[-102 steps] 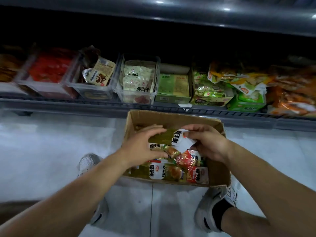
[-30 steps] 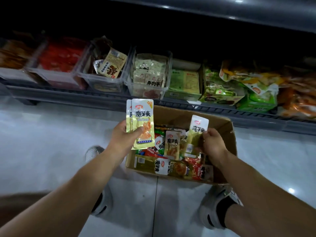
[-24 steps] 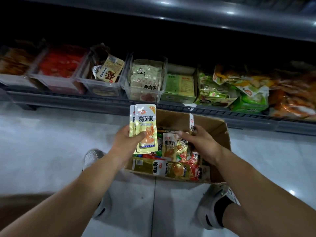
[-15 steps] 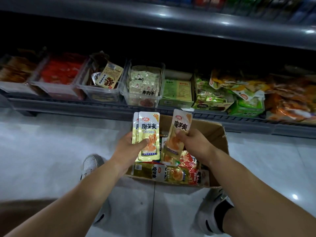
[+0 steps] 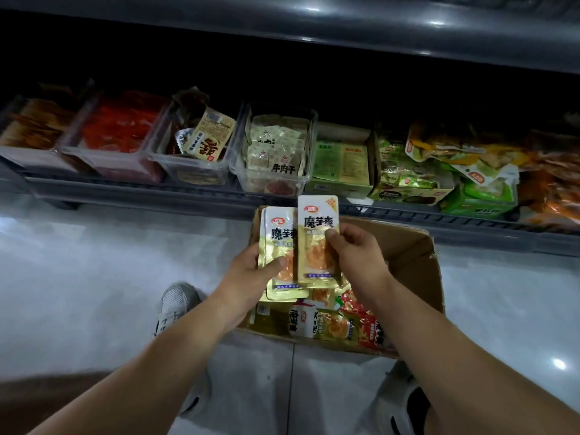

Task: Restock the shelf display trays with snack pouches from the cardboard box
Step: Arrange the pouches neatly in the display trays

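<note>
An open cardboard box (image 5: 417, 265) sits on the floor between my feet, holding several yellow and red snack pouches (image 5: 326, 324). Above it, my left hand (image 5: 251, 274) grips a small stack of yellow pouches (image 5: 279, 243) upright. My right hand (image 5: 354, 255) holds one more yellow pouch (image 5: 317, 240) and presses it against the right side of that stack. Clear display trays (image 5: 273, 180) and green display cartons (image 5: 342, 186) line the low shelf behind the box.
The low shelf's dark rail (image 5: 188, 196) runs across just behind the box. An upper shelf (image 5: 314, 23) overhangs it. My shoes (image 5: 175, 306) stand on the pale tiled floor (image 5: 94, 277) either side of the box.
My right hand lifted a yellow pouch out of the box and brought it left against the stack in my left hand. The stack stayed raised above the box.
</note>
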A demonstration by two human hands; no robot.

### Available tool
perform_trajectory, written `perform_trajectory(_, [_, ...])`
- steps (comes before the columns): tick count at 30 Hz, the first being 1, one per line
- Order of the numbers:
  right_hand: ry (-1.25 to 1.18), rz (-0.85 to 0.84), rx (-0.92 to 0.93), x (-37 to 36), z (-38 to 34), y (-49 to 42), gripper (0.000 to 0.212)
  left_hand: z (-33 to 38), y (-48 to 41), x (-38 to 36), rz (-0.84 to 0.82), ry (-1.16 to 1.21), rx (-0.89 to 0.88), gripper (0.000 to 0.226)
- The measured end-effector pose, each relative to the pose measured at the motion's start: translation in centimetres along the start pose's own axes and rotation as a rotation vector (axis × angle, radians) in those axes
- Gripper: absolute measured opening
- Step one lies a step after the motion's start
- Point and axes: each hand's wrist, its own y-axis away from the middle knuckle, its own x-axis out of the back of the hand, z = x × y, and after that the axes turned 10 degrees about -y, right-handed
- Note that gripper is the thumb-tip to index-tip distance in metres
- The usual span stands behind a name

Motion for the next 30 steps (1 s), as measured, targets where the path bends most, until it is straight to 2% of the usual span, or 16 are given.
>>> perform_trajectory(4, [0.068,-0.149,0.006,-0.9,1.1,-0.2,0.014,0.3,-0.3,-0.3,-0.091,0.062,-0.021,0.031])
perform_trajectory(7, [0.057,-0.192,-0.018,-0.9,1.0,-0.8,0.014,0.4,-0.7,0.3,-0.069,0.023,-0.031,0.029])
perform_trajectory(8, [0.032,-0.196,-0.05,-0.6,1.2,-1.2,0.016,0.4,-0.9,0.8,-0.042,0.029,-0.023,0.028])
perform_trajectory(10, [0.053,-0.1,-0.102,1.0,2.3,-2.9,0.013,0.2,-1.3,1.8,0.023,0.067,0.0,0.026])
perform_trajectory(12, [0.264,0.028,-0.126,3.2,4.0,-4.4,0.009,-0.3,-1.7,2.9,0.085,0.085,0.012,0.025])
perform_trajectory(14, [0.532,0.029,-0.181,4.9,6.2,-5.2,0.008,-1.0,-1.9,3.4,0.107,0.093,0.018,0.023])
perform_trajectory(15, [0.586,0.013,-0.226,5.4,7.5,-5.3,0.006,-1.3,-2.0,3.5,0.113,0.098,0.026,0.023])
perform_trajectory(16, [0.586,0.011,-0.286,5.5,8.6,-5.3,0.007,-1.4,-2.0,3.4,0.119,0.099,0.034,0.023])
perform_trajectory(18, [0.481,0.037,-0.385,5.3,10.6,-5.8,0.025,-1.5,-2.3,3.2,0.118,0.082,0.034,0.023])
perform_trajectory(20, [0.394,0.103,-0.419,4.7,11.8,-6.1,0.025,-1.6,-2.6,3.0,0.114,0.065,0.023,0.024])
perform_trajectory(24, [0.442,0.127,-0.384,4.0,12.8,-6.3,0.019,-1.8,-2.9,3.1,0.115,0.063,0.029,0.025])
perform_trajectory(27, [0.176,0.129,-0.361,4.0,12.0,-5.7,0.01,-1.8,-3.1,3.1,0.113,0.06,0.03,0.027])
perform_trajectory(30, [0.067,0.164,-0.198,4.1,9.7,-5.0,0.013,-1.6,-2.9,3.0,0.099,0.044,0.017,0.025])
